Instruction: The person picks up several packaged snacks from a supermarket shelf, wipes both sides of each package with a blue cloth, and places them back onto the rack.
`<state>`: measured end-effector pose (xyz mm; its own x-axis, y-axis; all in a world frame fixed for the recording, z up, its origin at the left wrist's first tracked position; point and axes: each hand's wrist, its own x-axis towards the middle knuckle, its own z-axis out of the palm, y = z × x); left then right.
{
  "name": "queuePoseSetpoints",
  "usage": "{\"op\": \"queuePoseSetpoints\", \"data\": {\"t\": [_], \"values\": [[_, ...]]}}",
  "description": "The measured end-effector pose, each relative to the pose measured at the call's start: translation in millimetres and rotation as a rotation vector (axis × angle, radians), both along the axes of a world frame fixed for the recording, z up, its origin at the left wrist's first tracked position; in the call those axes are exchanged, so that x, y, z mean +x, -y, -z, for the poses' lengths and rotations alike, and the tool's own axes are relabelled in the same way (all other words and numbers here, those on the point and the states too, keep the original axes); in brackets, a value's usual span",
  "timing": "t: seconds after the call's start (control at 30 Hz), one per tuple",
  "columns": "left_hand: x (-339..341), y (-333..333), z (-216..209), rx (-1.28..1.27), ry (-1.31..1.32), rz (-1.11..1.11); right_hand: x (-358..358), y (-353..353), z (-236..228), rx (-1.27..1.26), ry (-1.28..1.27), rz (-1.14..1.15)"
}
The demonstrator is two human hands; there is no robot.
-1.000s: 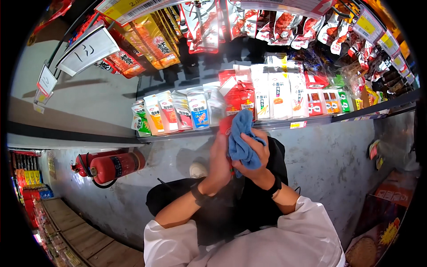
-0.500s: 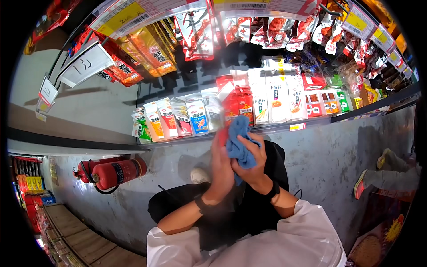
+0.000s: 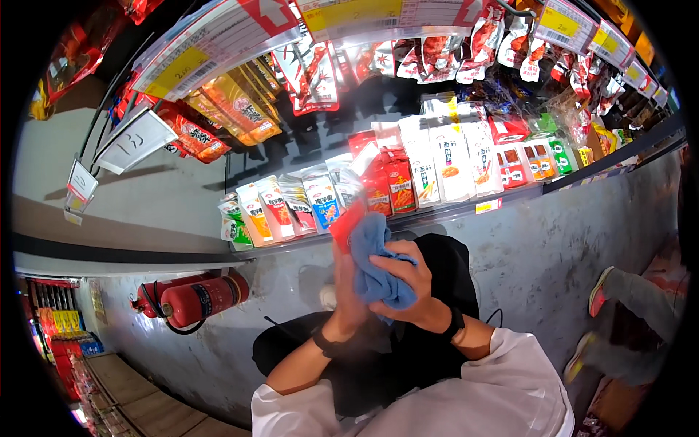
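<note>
Both hands have dropped a little below the shelf [image 3: 510, 200] edge since a second ago. Right hand [image 3: 408, 288] grips a bunched blue cloth [image 3: 375, 262] against a red packet [image 3: 348, 224] that the left hand [image 3: 348, 291] clasps from behind, just under the shelf front. White, red and green snack packets [image 3: 437, 156] stand along the shelf, red bags [image 3: 313, 69] hang above under yellow price tags [image 3: 349, 13]. Two red fire extinguishers [image 3: 196, 298] lie lower left; another person's shoe [image 3: 598, 288] shows right.
</note>
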<state>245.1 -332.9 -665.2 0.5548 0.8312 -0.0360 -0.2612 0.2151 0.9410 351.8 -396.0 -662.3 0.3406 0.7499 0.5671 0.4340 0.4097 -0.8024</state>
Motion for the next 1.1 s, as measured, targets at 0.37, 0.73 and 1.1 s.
{"op": "queuePoseSetpoints", "data": {"t": [0.37,0.73,1.1], "values": [[6,-7,-11,0.122,0.084,-0.083,-7,-4,14,-0.144,-0.042,0.154],[4,-2,-18,0.045,0.069,-0.054,-3,-4,-2,-0.042,0.033,0.054],[4,-4,-6,0.147,0.141,-0.058,-8,-1,9,-0.160,-0.075,0.134]]}}
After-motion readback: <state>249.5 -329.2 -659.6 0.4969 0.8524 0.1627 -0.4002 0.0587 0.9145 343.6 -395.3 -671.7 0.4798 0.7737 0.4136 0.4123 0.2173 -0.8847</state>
